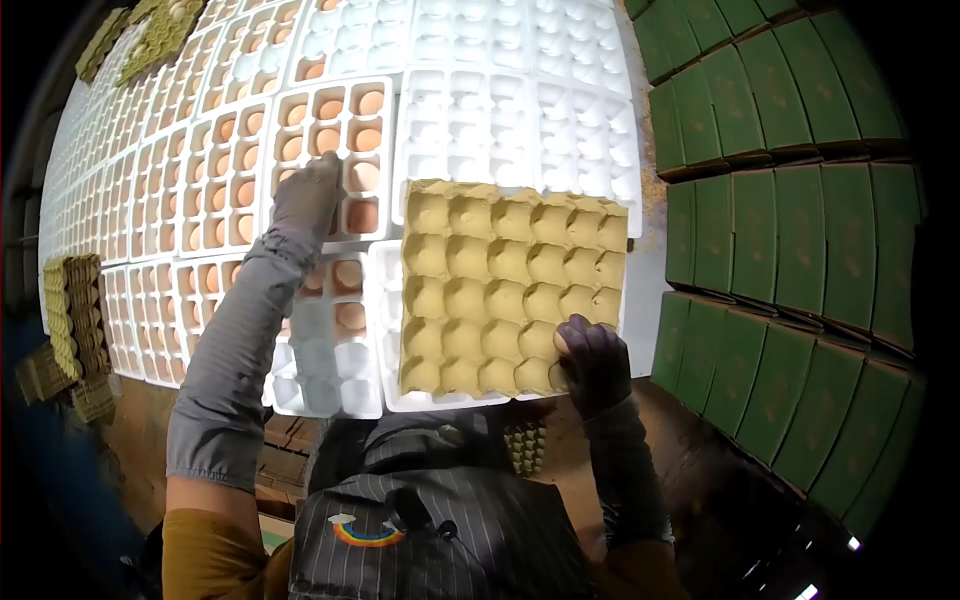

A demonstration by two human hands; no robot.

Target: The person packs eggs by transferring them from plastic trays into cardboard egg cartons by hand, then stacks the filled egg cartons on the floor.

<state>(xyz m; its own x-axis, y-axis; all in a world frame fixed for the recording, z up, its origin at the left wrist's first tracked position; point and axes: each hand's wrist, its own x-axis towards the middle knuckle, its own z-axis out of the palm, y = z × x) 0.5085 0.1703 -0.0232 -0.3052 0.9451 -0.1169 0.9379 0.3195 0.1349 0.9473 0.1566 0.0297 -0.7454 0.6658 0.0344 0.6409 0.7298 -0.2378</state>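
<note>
My left hand [308,198], gloved in grey, reaches over a white compartment tray [347,112] of brown eggs. Its fingers are closed at a cell, and what they hold is hidden. At the lower right corner of the yellow-green pulp egg tray [485,300], my right hand [595,365] wears a dark glove. Its fingers are closed around a pale brown egg [561,345], only partly visible. No eggs show in the pulp tray, which lies on white trays. Below my left hand, another white tray [330,395] has eggs in its upper cells.
Rows of egg-filled white trays [150,205] stretch left, and white trays without visible eggs [470,100] lie beyond the pulp tray. Stacked pulp trays [75,315] stand at the left edge. Green boxes [780,240] are stacked along the right.
</note>
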